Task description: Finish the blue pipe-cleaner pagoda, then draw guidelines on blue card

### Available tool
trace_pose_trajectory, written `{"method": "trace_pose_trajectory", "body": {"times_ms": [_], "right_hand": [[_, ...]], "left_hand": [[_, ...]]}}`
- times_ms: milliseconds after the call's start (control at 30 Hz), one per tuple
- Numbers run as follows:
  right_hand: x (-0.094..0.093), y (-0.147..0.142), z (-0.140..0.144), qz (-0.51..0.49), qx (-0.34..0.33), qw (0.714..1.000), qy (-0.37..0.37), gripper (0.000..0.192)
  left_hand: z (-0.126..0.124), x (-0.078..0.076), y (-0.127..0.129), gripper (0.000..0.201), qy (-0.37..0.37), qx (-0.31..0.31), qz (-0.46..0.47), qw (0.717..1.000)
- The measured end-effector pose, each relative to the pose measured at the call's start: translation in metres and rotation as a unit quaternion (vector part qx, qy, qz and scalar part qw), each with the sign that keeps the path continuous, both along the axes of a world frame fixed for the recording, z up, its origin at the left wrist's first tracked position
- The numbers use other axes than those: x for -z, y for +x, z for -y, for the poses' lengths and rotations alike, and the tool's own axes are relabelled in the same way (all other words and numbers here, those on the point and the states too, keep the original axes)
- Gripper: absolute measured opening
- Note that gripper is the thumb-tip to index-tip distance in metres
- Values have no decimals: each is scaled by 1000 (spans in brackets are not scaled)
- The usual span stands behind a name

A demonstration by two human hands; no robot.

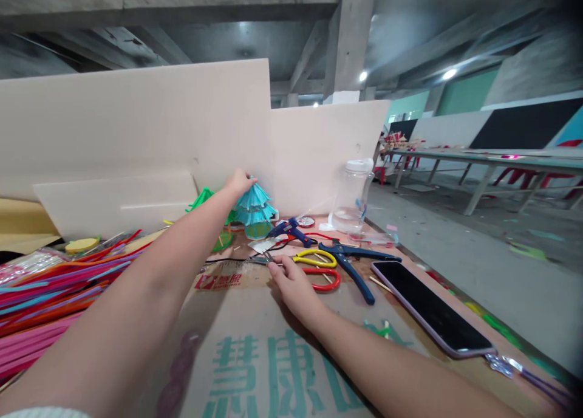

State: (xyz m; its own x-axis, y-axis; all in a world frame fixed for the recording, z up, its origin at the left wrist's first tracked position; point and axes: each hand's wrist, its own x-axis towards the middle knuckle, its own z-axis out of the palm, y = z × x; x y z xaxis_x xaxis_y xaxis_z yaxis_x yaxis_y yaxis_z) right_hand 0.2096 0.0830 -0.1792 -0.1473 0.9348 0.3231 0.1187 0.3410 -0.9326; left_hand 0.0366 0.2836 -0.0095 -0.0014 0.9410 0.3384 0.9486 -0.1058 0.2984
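My left hand point(239, 182) reaches forward, its fingers closed on the tip of a light-blue tiered, tree-shaped craft point(255, 208) that stands upright on the table. Partly hidden behind my left forearm is a similar green craft point(223, 240). My right hand point(294, 284) rests low, thumb and fingers pinched together over the blade end of scissors with yellow and red handles point(336, 279). A small metal tip shows at those fingertips; whether it belongs to the scissors I cannot tell. Just beyond lies a blue glue gun point(291, 229).
Blue pliers point(353, 272) and a phone point(432, 308) lie at the right. A clear plastic bottle point(353, 196) stands near the back edge. Colourful pipe cleaners point(54, 302) are heaped at the left. A pale upright board point(136, 126) closes off the back.
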Motion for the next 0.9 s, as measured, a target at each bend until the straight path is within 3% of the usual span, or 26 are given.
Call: {"method": "trace_pose_trajectory", "body": {"times_ms": [200, 400, 533, 600, 700, 900], "right_hand": [[-1, -1, 0, 8, -13, 1000, -8, 26], [-3, 0, 2, 22, -7, 1000, -8, 28], [-4, 1, 2, 26, -11, 1000, -6, 31], [-5, 1, 2, 24, -14, 1000, -2, 31], [-5, 1, 2, 22, -15, 1000, 5, 31], [-3, 0, 3, 11, -4, 1000, 28, 32]], "left_hand": [[-12, -18, -8, 36, -38, 31, -28, 998], [7, -25, -18, 35, 4, 63, -10, 998], [41, -44, -60, 37, 106, -9, 3, 994], [67, -45, -86, 38, 141, -64, -5, 988], [111, -22, -112, 40, 157, -121, -44, 979], [167, 82, -125, 38, 58, -148, -184, 970]]}}
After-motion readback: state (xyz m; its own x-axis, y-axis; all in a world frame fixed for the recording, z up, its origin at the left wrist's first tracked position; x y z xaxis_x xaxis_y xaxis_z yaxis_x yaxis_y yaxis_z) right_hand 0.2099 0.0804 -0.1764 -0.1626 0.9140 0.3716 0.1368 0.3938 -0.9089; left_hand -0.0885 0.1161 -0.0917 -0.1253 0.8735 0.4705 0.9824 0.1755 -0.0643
